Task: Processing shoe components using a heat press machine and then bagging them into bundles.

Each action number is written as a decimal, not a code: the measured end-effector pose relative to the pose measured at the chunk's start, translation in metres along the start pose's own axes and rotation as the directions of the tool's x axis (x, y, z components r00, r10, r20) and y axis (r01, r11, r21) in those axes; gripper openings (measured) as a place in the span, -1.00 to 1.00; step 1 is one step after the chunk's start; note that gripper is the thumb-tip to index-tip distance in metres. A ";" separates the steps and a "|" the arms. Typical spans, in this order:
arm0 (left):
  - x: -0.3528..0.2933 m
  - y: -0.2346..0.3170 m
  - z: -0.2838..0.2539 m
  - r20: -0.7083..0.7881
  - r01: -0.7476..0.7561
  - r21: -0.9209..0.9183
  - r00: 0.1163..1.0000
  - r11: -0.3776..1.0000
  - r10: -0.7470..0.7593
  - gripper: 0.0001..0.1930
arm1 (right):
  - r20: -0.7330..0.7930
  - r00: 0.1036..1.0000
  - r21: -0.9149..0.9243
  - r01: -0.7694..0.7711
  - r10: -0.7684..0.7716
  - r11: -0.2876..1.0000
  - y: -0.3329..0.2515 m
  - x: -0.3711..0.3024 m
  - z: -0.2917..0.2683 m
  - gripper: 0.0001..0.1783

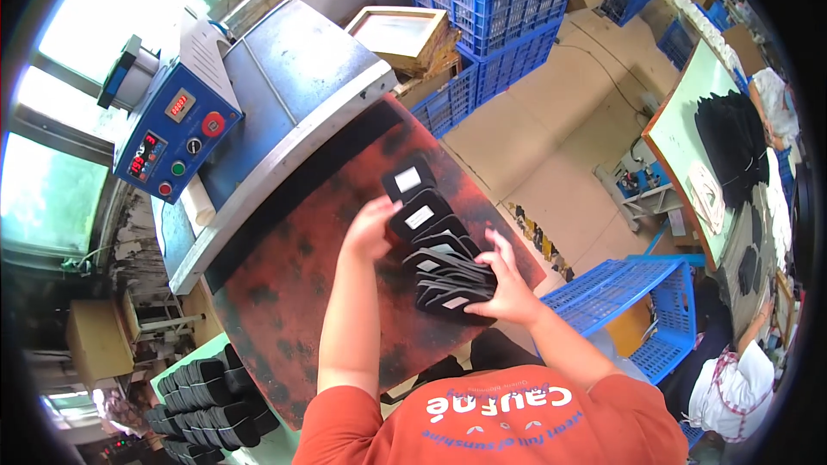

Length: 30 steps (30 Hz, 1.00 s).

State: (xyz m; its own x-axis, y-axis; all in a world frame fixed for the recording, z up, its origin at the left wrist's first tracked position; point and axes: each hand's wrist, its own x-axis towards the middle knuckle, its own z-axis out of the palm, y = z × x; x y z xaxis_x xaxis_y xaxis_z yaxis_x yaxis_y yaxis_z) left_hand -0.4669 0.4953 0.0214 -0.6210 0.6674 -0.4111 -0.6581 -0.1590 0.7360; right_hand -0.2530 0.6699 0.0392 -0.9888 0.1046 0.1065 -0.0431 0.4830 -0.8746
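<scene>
Several flat black pads with rounded corners, each with a small white label, lie fanned in an overlapping row on the red-and-black stained board [284,267]. My left hand [370,231] pinches the left edge of a labelled black pad [419,215] near the far end. Just beyond lies another black pad [408,179]. My right hand [506,286] is closed round the right side of the stack of black pads [444,271], thumb at the near end and fingers along the far side. The pads' undersides are hidden.
A blue control box [177,120] with lit displays and buttons stands on the press [301,60] at left. Blue crates [508,26] stand beyond; another blue crate [620,293] is at right. Black bundles [211,396] lie lower left. Another person [732,387] is at far right.
</scene>
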 end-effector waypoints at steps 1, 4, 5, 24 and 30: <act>-0.018 -0.004 0.011 -0.074 0.098 0.004 0.992 0.995 -0.098 -0.75 | 0.063 0.998 0.109 -0.013 0.006 0.994 0.001 0.009 -0.001 -0.19; -0.057 -0.039 -0.020 -0.112 -0.137 0.085 0.983 0.987 0.146 -0.73 | 0.262 0.958 0.357 0.014 -0.115 0.934 -0.014 0.035 0.001 -0.22; -0.068 -0.030 -0.024 -0.160 -0.177 0.026 0.971 0.984 0.179 -0.71 | 0.189 0.954 0.255 0.181 -0.232 0.950 -0.025 0.039 0.000 -0.25; -0.083 -0.044 0.002 -0.077 -0.552 0.219 0.812 0.805 0.578 -0.46 | 0.209 0.933 -0.069 0.311 -0.292 0.948 -0.041 0.028 0.029 0.15; -0.094 -0.057 0.005 -0.111 -0.649 0.118 0.743 0.751 0.660 -0.28 | 0.379 0.925 -0.580 0.264 -0.032 0.771 -0.070 0.029 0.025 0.16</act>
State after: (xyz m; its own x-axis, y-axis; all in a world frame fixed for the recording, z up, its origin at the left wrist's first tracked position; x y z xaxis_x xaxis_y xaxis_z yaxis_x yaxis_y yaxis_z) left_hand -0.3689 0.4451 0.0207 -0.9430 0.3103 0.1202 -0.0411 -0.4669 0.8833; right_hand -0.2819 0.6174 0.0912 -0.9673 -0.2480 -0.0530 -0.2114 0.9040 -0.3717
